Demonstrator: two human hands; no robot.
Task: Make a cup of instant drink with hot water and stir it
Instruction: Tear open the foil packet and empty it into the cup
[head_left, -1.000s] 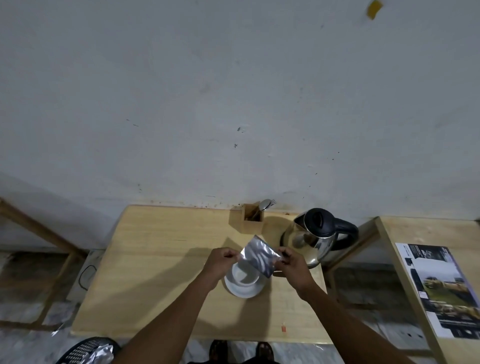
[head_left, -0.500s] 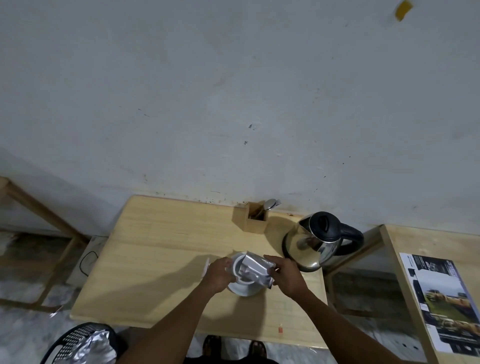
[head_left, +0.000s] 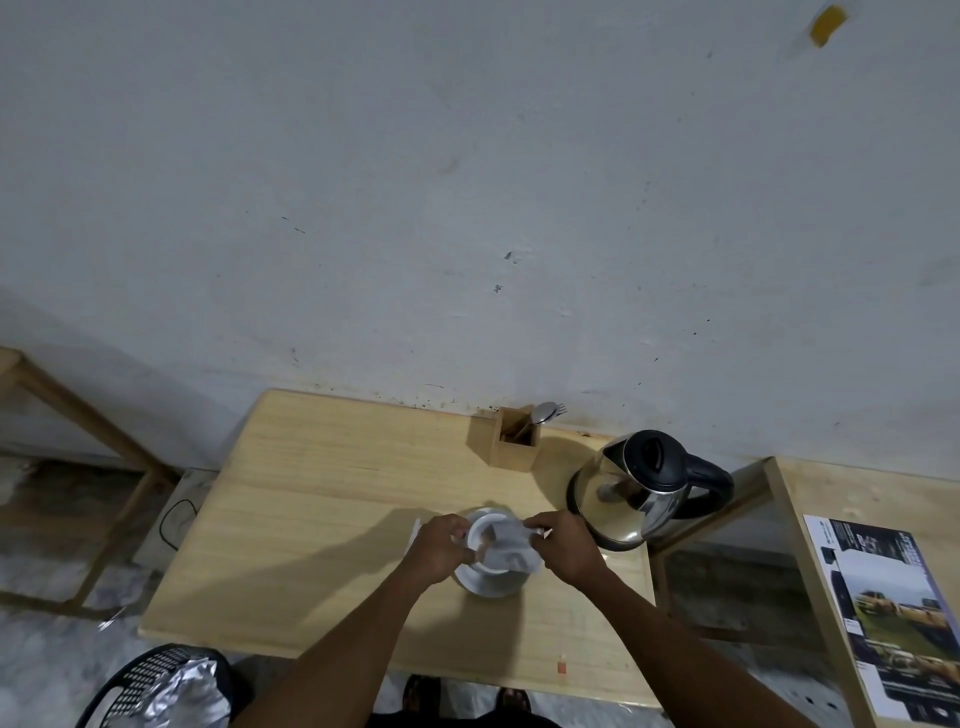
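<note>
No brand or wording can be read anywhere: the silver sachet (head_left: 511, 545) shows only a crumpled foil face, and the printed sheet (head_left: 893, 623) on the side counter at 4 o'clock carries dark blocks and a landscape photo, its text too small to make out.

The sachet is tipped over the white cup (head_left: 491, 540), which stands on a round white saucer (head_left: 485, 582) just below the middle of the pale wooden counter (head_left: 311, 493). The left hand (head_left: 439, 545) pinches the sachet's lower left edge at the cup's rim, fingers curled tight. The right hand (head_left: 566, 545) grips the sachet's upper right corner, also closed on the foil. Whether powder is falling cannot be told.

At 2 o'clock from the cup sits a polished steel kettle (head_left: 634, 493) with a black plastic lid and a curved black handle, its rounded body mirroring the counter. At 12 o'clock, against the scuffed grey wall (head_left: 467, 182), a square wooden holder (head_left: 517, 441) keeps a metal spoon (head_left: 543, 413) and a fork, both leaning right.

At 7 o'clock on the floor, a black perforated basket (head_left: 135, 680) holds crumpled foil. A small yellow tag (head_left: 827, 21) sticks to the wall at 1 o'clock.
</note>
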